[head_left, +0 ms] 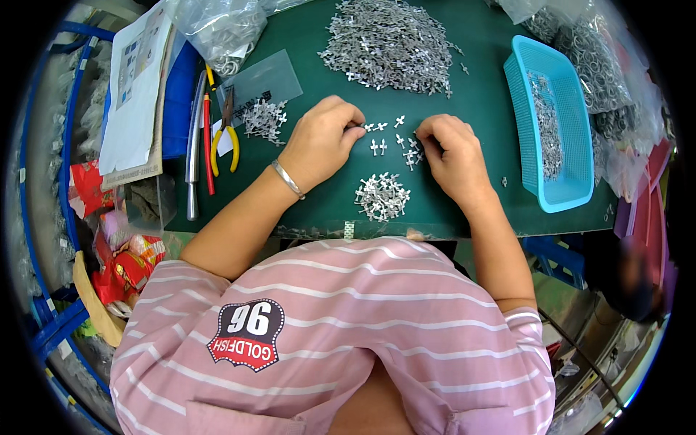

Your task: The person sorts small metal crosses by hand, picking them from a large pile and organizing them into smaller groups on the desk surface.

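My left hand [322,134], a metal bangle at its wrist, rests on the green table with thumb and forefinger drawn together beside a few silver cross-shaped charms [381,127]. Whatever lies between those fingertips is too small to make out. Opposite it, my right hand [453,152] is curled, its fingertips bent down at a loose cluster of the same charms [412,157]; what they pinch is hidden. Single charms [400,120] lie spread between the hands. Closer to me sits a small heap of charms [382,197]. A far larger pile [388,45] covers the table's back middle.
A turquoise plastic basket [528,123] with small metal pieces stands right, beside bags of metal rings [591,65]. On the left are another small charm heap [264,119], yellow-handled pliers [224,141], a red pencil [208,145], a metal rod [194,145] and papers [134,80].
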Demonstrator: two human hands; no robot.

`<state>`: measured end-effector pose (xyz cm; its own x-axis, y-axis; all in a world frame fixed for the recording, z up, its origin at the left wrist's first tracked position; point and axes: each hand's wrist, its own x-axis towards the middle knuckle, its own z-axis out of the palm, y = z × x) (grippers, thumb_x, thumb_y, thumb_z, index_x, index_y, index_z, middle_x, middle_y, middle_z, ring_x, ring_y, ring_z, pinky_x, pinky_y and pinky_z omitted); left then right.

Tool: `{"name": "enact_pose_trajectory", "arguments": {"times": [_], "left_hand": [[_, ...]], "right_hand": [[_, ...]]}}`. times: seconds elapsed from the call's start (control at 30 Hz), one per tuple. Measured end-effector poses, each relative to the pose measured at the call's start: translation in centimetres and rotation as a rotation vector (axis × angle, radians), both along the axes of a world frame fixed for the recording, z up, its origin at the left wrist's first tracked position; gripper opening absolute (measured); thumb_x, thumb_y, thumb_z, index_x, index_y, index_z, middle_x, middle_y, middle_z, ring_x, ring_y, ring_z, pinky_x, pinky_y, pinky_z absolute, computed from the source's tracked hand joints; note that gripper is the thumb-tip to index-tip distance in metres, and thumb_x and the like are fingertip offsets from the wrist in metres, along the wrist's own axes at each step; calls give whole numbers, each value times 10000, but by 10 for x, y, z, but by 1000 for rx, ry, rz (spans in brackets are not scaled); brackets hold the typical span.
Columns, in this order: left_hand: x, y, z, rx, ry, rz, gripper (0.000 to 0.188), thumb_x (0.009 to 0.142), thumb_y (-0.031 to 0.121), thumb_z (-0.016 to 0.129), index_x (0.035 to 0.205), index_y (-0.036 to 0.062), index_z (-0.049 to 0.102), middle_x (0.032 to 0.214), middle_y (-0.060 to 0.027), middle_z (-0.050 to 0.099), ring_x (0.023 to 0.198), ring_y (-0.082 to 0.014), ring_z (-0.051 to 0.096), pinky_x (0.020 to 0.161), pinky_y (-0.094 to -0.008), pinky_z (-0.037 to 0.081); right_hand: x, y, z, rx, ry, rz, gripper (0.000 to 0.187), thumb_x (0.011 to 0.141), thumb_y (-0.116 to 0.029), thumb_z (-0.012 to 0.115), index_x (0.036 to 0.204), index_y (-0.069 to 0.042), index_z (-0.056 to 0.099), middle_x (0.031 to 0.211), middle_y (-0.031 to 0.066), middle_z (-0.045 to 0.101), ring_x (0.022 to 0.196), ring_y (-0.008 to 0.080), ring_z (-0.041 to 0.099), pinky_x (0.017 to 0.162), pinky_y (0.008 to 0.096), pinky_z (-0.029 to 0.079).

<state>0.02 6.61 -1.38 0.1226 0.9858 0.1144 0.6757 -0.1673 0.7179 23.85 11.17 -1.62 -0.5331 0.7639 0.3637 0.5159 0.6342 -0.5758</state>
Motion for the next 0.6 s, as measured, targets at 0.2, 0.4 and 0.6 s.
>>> {"name": "enact_pose_trajectory", "arguments": {"times": [0.2, 0.4, 0.6], "left_hand": [[-15, -3, -3, 94, -55, 110, 111, 891, 32, 664, 994, 11, 703, 906, -117, 649, 778, -241, 657, 714, -326, 520], [-2, -3, -3, 127, -28, 31, 80, 860, 21, 690, 940, 25, 692, 870, -114, 635, 743, -260, 647, 679, -353, 515], [4, -3, -11, 185, 88, 67, 35, 841, 46, 697, 861, 30, 674, 848, -102, 619, 719, -270, 630, 654, -362, 507]], "right_hand": [[-3, -1, 6, -32, -5, -26, 175, 778, 68, 676, 884, -61, 626, 884, 85, 664, 850, 297, 633, 754, 399, 473], [1, 3, 6, 2, 86, -46, 162, 791, 80, 666, 880, -47, 619, 893, 102, 668, 864, 306, 643, 767, 394, 499], [4, -3, 2, -36, 132, -150, 137, 793, 56, 681, 869, -37, 616, 877, 120, 660, 837, 324, 642, 745, 395, 516]]}}
